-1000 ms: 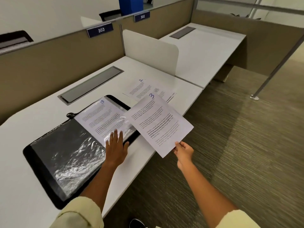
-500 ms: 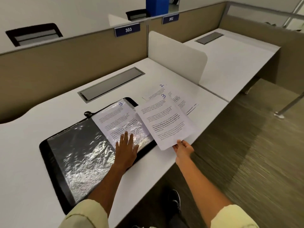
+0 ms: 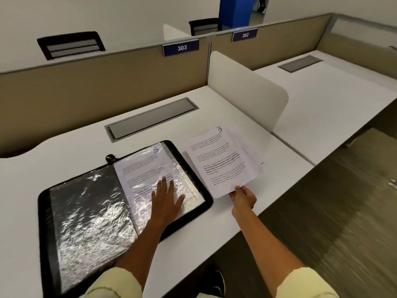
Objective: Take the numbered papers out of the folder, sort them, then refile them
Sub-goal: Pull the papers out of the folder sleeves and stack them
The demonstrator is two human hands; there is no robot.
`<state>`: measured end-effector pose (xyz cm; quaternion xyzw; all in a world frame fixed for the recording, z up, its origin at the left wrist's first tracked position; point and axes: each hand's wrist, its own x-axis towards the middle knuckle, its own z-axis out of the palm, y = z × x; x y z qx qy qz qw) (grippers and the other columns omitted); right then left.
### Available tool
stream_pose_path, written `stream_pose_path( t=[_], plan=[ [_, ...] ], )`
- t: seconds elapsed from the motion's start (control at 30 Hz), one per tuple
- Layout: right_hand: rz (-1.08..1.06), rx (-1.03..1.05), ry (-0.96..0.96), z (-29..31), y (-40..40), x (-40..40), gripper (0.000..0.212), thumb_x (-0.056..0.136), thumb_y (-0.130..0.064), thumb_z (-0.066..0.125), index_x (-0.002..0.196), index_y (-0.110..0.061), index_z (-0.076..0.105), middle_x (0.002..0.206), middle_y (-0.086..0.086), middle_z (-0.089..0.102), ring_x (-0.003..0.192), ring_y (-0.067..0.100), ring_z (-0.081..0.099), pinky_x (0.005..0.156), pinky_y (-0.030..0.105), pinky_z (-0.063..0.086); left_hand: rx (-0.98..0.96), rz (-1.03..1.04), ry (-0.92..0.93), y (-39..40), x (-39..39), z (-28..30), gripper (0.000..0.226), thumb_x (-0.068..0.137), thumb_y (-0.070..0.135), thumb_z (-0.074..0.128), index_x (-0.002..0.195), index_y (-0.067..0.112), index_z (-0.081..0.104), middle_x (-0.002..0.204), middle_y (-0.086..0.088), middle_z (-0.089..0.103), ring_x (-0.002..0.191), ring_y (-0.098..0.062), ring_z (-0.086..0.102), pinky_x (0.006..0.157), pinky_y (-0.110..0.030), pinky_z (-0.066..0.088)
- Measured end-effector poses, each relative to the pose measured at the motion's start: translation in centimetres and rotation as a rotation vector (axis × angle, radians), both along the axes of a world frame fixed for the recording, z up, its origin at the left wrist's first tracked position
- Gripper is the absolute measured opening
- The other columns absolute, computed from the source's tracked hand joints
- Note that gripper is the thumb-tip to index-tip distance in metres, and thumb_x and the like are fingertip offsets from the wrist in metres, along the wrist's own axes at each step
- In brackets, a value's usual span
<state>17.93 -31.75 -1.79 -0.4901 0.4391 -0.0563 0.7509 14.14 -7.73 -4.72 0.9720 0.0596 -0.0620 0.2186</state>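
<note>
Head view: right hand (image 3: 243, 195) pinches white printed sheet numbered 3 (image 3: 223, 160) over the white bench (image 3: 214, 231); flat left hand (image 3: 166, 197) presses open black plastic-sleeved folder (image 3: 120, 203), one sheet still sleeved; sorting, refiling apparently remain.

I see one open black folder (image 3: 193, 186), two numbered sheets I can tell apart, one marked 3 (image 3: 221, 160) and one sleeved (image 3: 146, 168), two desks (image 3: 75, 155), two blue number signs (image 3: 180, 47), and my two hands (image 3: 166, 198).

white desk (image 3: 90, 147) — grey cable hatch (image 3: 151, 117) | white divider (image 3: 247, 89) | signs 303 (image 3: 180, 47), 302 (image 3: 245, 35) — blue
</note>
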Motion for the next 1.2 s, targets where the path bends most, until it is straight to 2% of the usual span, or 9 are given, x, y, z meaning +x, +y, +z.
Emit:
stream_pose_path(
  t=[0.13,0.27,0.37,0.47,0.63,0.73,0.83,1.03,1.2],
  plan=[
    [0.048,-0.025,0.024,-1.1,-2.2,3.2,0.006,0.095,0.001,0.062,0.095,-0.003,0.067,0.106,0.017,0.068,0.092,0.029,0.068,0.081,0.037,0.059,0.046,0.068,0.045,-2.4,0.9,-0.8,0.108,0.073,0.085,0.006,0.157,0.018,0.002,0.162,-0.008,-0.018,0.149,-0.025,-0.018,0.119,-0.05,-0.004],
    [0.105,-0.061,0.04,-2.1,-3.8,6.1,0.029,0.093,0.002,0.063,0.123,0.004,0.065,0.113,0.016,0.067,0.093,0.028,0.067,0.085,0.042,0.059,0.035,0.13,0.062,-3.4,1.3,-1.6,0.125,0.059,0.096,-0.001,0.157,0.017,0.002,0.162,-0.01,-0.018,0.149,-0.025,-0.02,0.118,-0.052,-0.006],
    [0.14,-0.078,0.052,-2.4,-4.6,7.7,0.023,0.094,0.001,0.063,0.116,0.002,0.067,0.108,0.014,0.068,0.092,0.029,0.068,0.084,0.04,0.059,0.071,0.142,0.066,-3.7,1.4,-2.3,0.118,0.065,0.091,0.006,0.157,0.017,0.002,0.162,-0.009,-0.019,0.149,-0.026,-0.018,0.117,-0.051,-0.009],
    [0.147,-0.106,0.073,-2.8,-5.3,8.7,0.015,0.094,0.0,0.062,0.108,-0.002,0.069,0.106,0.015,0.068,0.089,0.029,0.067,0.08,0.036,0.058,0.075,0.156,0.02,-3.8,1.4,-3.0,0.12,0.066,0.094,-0.004,0.157,0.016,0.005,0.162,-0.01,-0.015,0.15,-0.027,-0.013,0.117,-0.05,-0.008],
    [0.234,-0.268,0.132,-3.6,-6.0,9.7,0.009,0.098,-0.011,0.058,0.092,-0.011,0.065,0.098,0.01,0.067,0.093,0.03,0.067,0.087,0.043,0.059,0.033,0.176,0.016,-3.8,1.6,-3.2,0.096,0.087,0.077,-0.001,0.154,0.013,0.024,0.163,-0.015,0.006,0.15,-0.033,0.009,0.116,-0.059,0.009],
    [0.248,-0.475,0.142,-3.5,-5.6,9.3,0.024,0.101,-0.021,0.054,0.117,-0.006,0.063,0.117,0.017,0.065,0.105,0.035,0.065,0.094,0.051,0.055,-0.042,0.193,-0.089,-3.5,1.7,-3.6,0.067,0.101,0.055,0.016,0.144,0.011,0.043,0.153,-0.024,0.033,0.14,-0.043,0.033,0.102,-0.067,0.037],
    [0.247,-0.575,0.145,-2.6,-4.4,8.0,0.034,0.104,-0.02,0.05,0.134,-0.007,0.049,0.136,0.02,0.051,0.117,0.037,0.056,0.1,0.047,0.046,-0.132,0.286,-0.196,-3.3,1.5,-3.0,0.062,0.101,0.048,0.022,0.14,0.01,0.05,0.152,-0.022,0.035,0.142,-0.039,0.031,0.109,-0.06,0.034],
    [0.442,-0.596,-0.004,-3.4,-0.7,6.2,0.013,0.102,-0.015,0.05,0.113,-0.013,0.056,0.109,0.014,0.066,0.091,0.029,0.064,0.079,0.042,0.055,-0.244,0.493,-0.413,-2.3,0.5,-0.2,0.038,0.103,0.024,0.04,0.135,0.01,0.054,0.148,-0.012,0.043,0.14,-0.026,0.033,0.117,-0.044,0.027],
    [0.685,-0.701,-0.201,-2.8,3.6,4.6,0.008,0.101,-0.016,0.054,0.104,-0.013,0.061,0.093,0.003,0.065,0.085,0.024,0.064,0.077,0.039,0.057,-0.276,0.674,-0.564,0.1,-1.3,1.5,0.043,0.1,0.033,0.037,0.126,0.006,0.059,0.13,-0.012,0.058,0.122,-0.026,0.05,0.104,-0.043,0.042]
  ],
)
